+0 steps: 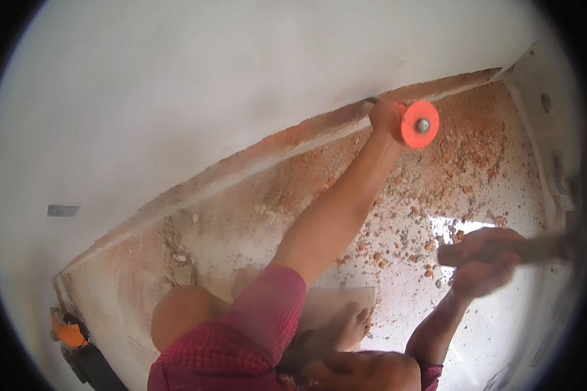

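Note:
My left hand (386, 118) is closed around a chisel with a round orange hand guard (411, 135). The chisel's rounded metal striking end (422, 125) sticks out of the guard. Its dark tip (372, 100) meets the rough, chipped strip (293, 135) along the foot of the white wall. Lower and to the right, my right hand (486, 260) grips the handle of a hammer (544, 249), held away from the chisel. The far end of the hammer blurs into the dark right rim, so its head cannot be made out.
Broken bits of plaster and brick (450, 159) lie over the floor beside the wall, densest near the far corner. An orange and black tool (68, 331) rests at the lower left. A wall socket plate (63, 210) is on the left. My bare foot (355, 326) stands below my left arm.

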Available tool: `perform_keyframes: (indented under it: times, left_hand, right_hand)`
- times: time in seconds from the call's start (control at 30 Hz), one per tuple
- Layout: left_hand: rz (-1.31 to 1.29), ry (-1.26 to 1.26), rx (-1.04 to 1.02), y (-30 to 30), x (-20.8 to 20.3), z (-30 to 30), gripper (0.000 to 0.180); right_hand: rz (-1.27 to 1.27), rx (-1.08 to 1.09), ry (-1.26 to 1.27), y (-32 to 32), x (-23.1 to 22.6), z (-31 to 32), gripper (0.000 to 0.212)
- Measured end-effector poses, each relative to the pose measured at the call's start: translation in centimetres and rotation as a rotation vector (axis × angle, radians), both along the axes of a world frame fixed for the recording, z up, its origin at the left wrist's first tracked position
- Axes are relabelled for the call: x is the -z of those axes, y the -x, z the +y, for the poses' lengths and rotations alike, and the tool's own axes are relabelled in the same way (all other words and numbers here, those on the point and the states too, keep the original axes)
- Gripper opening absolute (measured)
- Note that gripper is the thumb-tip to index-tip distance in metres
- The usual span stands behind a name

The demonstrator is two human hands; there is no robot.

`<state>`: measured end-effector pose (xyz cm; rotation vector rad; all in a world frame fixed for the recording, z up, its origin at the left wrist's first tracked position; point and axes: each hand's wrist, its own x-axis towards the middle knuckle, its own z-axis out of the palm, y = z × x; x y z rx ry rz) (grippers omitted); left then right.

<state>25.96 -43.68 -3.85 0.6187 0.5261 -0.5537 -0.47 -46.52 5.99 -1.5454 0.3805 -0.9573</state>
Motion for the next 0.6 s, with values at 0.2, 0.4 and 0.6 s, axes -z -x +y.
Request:
perform_keyframes:
  times: [0.2,0.4,0.6]
  left_hand:
    - [-0.079,0.130,0.001,-3.2,0.6,-0.5,0.011]
    - [0.058,0.106,-0.098,-0.9,0.0,-1.8,0.013]
    - [-0.002,0.275,-0.033,-3.6,1.2,-1.1,0.013]
  right_hand:
    - [0.757,-0.218,0.188,-5.6,4.7,-1.4,0.033]
    - [-0.116,0.026,-0.016,-1.2,-3.4,-1.8,0.052]
    - [0.753,-0.232,0.073,-5.0,2.9,-3.5,0.043]
